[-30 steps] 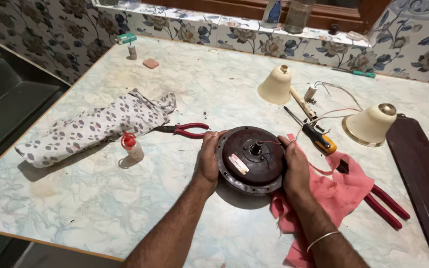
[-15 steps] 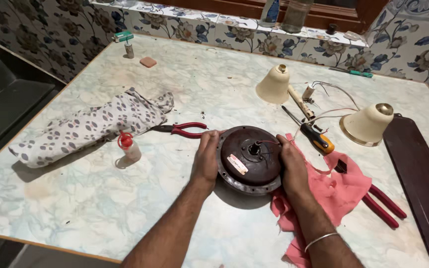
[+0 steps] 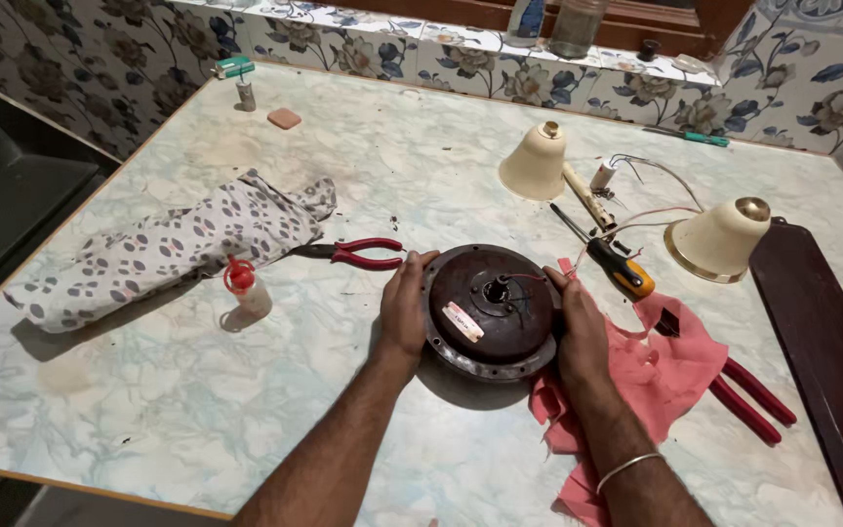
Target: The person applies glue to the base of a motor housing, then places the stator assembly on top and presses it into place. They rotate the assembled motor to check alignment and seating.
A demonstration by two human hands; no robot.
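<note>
You have one round brown fan motor housing [image 3: 493, 312] on the marbled counter [image 3: 148, 410], clamped between your two hands. Your left hand [image 3: 405, 304] presses its left rim and your right hand [image 3: 581, 327] its right rim, so the grip of each is closed on the housing, fingers curled upward along the edge. Both forearms reach in from below, wrists straight.

Count two cream cone covers [image 3: 535, 161], two red-handled pliers, one just left of your left hand [image 3: 363, 254], one screwdriver [image 3: 607, 259] beyond your right hand, one pink cloth [image 3: 661, 366] under your right wrist, one spotted cloth [image 3: 168, 249] and one small red-capped bottle [image 3: 244, 286] farther left.
</note>
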